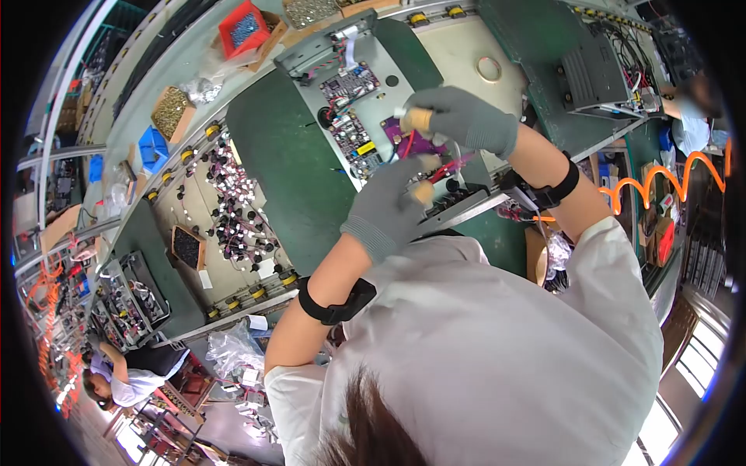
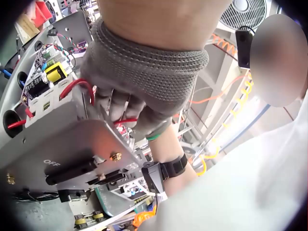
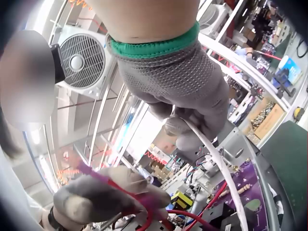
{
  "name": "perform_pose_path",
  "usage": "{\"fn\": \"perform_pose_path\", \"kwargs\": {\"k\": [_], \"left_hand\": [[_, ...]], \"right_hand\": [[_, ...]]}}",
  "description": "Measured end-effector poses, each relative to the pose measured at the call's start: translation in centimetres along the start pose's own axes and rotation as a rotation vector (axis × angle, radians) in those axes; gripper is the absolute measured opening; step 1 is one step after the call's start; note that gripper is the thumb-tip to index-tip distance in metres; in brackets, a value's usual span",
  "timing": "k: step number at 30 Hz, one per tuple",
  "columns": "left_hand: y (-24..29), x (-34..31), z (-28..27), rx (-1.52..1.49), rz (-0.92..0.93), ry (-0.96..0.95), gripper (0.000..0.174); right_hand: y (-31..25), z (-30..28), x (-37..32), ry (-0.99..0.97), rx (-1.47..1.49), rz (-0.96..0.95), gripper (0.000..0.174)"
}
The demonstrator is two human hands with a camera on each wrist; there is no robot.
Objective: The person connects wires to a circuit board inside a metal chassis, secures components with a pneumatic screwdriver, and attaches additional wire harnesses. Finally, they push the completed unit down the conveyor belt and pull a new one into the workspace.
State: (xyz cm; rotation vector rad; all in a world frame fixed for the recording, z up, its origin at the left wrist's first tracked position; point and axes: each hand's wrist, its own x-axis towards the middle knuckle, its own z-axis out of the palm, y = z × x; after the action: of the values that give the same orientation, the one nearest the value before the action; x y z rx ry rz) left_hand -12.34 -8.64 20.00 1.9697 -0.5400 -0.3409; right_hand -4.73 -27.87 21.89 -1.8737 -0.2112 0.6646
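In the head view my gloved left hand [image 1: 388, 200] is over the near end of an open metal chassis [image 1: 315, 97], pinching red wires [image 1: 443, 169]. The left wrist view shows a red wire [image 2: 126, 121] running under the curled fingers of that hand, beside a panel marked OFF [image 2: 57, 149]. My gloved right hand [image 1: 470, 120] is above a purple circuit board [image 3: 245, 197]. Between its thumb and fingers it pinches a white cable [image 3: 219, 161] that hangs down past the board. A blurred purple wire end [image 3: 91, 171] shows near the left hand.
The chassis lies on a green work surface [image 1: 268, 155]. Many small wired parts [image 1: 233, 202] lie on the left, with a small box of black pieces [image 1: 186, 247] beside them. A red bin [image 1: 242, 29] and a blue bin [image 1: 153, 149] stand behind. Another chassis [image 1: 594, 74] sits at right.
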Motion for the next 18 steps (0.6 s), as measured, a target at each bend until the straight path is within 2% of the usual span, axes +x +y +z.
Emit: {"fn": "perform_pose_path", "kwargs": {"k": [1, 3, 5, 7, 9, 10, 12, 15, 17, 18], "left_hand": [[-0.8, -0.1, -0.4, 0.002, 0.007, 0.012, 0.028], [-2.3, 0.2, -1.7, -0.285, -0.317, 0.262, 0.025], [-2.7, 0.5, -2.4, -0.320, -0.333, 0.282, 0.023], [-3.3, 0.7, -2.8, -0.357, -0.352, 0.302, 0.020], [-4.7, 0.7, -2.5, -0.204, -0.284, 0.271, 0.017], [-5.4, 0.8, -2.3, -0.289, -0.272, 0.262, 0.016], [-6.7, 0.6, -1.9, -0.309, -0.270, 0.243, 0.016], [-7.3, 0.2, -1.7, -0.336, -0.299, 0.206, 0.015], [-6.8, -0.8, -2.0, -0.205, -0.307, 0.269, 0.025], [-8.5, -1.3, -1.0, -0.147, -0.271, 0.323, 0.028]], "right_hand": [[-0.7, 0.5, 0.3, -0.088, -0.147, 0.016, 0.024], [-1.5, 1.4, 0.9, -0.090, -0.231, 0.024, 0.024], [-0.7, 2.2, 1.6, -0.167, -0.366, 0.011, 0.026], [-0.9, 2.9, 1.7, -0.155, -0.377, -0.013, 0.026], [-1.7, 3.3, 1.7, -0.189, -0.553, -0.075, 0.026], [-1.6, 3.4, 1.9, -0.195, -0.563, -0.075, 0.026], [-1.1, 3.3, 2.2, -0.267, -0.299, 0.062, 0.027], [-2.0, 3.5, 2.6, -0.242, -0.245, 0.174, 0.027], [-1.3, 3.1, 4.2, -0.225, -0.256, 0.209, 0.027], [-0.7, 2.8, 5.1, -0.205, -0.260, 0.243, 0.029]]}}
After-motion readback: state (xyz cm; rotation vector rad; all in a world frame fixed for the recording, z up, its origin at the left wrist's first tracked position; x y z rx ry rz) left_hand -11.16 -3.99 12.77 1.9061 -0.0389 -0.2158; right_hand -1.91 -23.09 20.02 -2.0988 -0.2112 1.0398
